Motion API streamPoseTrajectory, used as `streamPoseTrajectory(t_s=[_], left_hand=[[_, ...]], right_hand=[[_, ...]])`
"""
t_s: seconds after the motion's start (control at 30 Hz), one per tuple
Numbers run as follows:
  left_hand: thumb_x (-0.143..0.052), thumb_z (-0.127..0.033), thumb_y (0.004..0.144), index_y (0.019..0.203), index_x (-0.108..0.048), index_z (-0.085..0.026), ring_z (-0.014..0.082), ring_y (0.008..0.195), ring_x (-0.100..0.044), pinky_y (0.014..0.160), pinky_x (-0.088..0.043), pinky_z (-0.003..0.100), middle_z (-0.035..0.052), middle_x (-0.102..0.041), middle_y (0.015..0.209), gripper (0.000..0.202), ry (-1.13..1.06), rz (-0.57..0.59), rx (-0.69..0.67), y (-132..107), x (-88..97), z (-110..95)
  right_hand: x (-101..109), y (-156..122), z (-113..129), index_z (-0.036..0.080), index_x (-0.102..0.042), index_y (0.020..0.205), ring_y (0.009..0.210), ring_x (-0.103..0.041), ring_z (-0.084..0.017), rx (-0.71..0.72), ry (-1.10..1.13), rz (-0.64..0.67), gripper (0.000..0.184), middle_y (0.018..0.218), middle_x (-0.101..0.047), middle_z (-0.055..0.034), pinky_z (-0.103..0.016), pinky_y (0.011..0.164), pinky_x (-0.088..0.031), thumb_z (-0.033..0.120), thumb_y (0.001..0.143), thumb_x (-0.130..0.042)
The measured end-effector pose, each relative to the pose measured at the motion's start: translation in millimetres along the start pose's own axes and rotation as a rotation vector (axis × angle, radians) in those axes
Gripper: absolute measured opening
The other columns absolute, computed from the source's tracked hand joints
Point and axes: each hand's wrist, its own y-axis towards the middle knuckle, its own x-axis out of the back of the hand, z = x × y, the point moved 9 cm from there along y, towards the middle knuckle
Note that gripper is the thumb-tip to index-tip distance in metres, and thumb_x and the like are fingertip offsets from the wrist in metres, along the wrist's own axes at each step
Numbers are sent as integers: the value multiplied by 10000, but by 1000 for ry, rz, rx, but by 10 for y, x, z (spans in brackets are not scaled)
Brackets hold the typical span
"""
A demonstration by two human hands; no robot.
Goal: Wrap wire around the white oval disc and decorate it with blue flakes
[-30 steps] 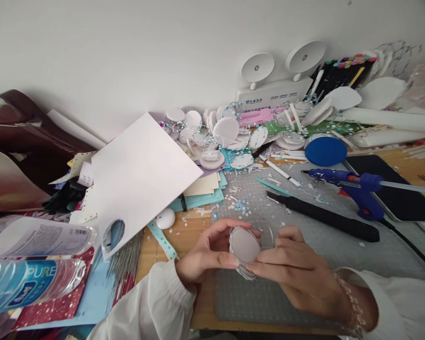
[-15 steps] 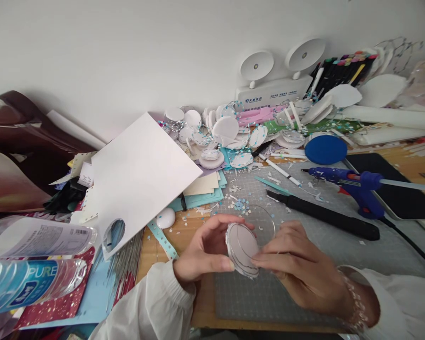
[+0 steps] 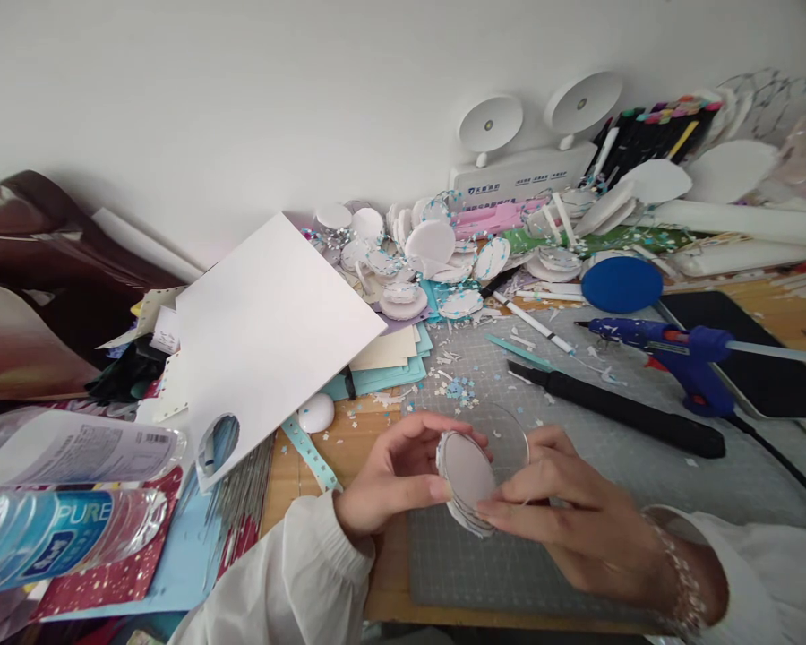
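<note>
Both my hands hold a small round white disc (image 3: 466, 470) with a ragged edge, just above the near part of a grey cutting mat (image 3: 578, 448). My left hand (image 3: 393, 473) pinches its left rim between thumb and fingers. My right hand (image 3: 568, 524) grips its lower right edge and also touches a clear round plastic piece (image 3: 507, 436) that stands behind the disc. White sleeves cover both wrists, and a bead bracelet sits on the right one.
A blue glue gun (image 3: 678, 354), a black-handled tool (image 3: 618, 410) and a blue disc (image 3: 621, 284) lie on the mat's far side. Several white discs (image 3: 430, 246) are heaped by the wall. A white card sheet (image 3: 269, 331) and plastic bottles (image 3: 60, 528) sit at left.
The disc has turned slightly in my fingers and the clear round piece now shows more behind it. My hands stay in the same spot.
</note>
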Motion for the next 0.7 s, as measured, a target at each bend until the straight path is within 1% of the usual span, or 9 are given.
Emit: streamPoseTrajectory(t_s=[0.17,0.33,0.4,0.53,0.7], left_hand=[[-786,-270,762,1189,-657,-180,230,1091,-660,944,-501,336,121,-697,1209,455,-1,12,20,-11,-19,27],[-791,-318,757,1253,-599,-199,207,1061,-674,882,-526,290,121,-663,1265,545,-109,55,30,-12,-87,36],[-798,-300,751,1260,-588,-208,214,1063,-679,880,-534,300,121,-660,1270,559,-137,66,33,-12,-99,32],[-784,-196,755,1232,-597,-225,247,1085,-685,916,-538,354,105,-663,1266,513,-149,72,14,-4,-93,-9],[-764,-158,748,1220,-602,-220,257,1090,-685,919,-540,359,100,-671,1253,503,-199,102,-2,2,-125,-59]], right_hand=[[-7,-3,15,187,-672,1065,675,-562,-69,17,32,-18,261,759,-679,28,-321,798,-362,92,982,-444],[20,15,-2,205,-702,1019,723,-581,-71,-16,-31,-33,306,800,-667,9,-324,830,-356,74,978,-428],[33,20,1,201,-705,1016,739,-590,-71,-16,-38,-38,308,807,-660,4,-321,825,-359,68,974,-431],[64,30,1,201,-700,1009,765,-605,-73,-13,-38,-40,312,814,-651,3,-319,808,-364,57,965,-427],[80,38,-18,226,-700,1007,723,-589,-82,-20,-59,-32,337,823,-660,10,-328,781,-359,8,907,-463]])
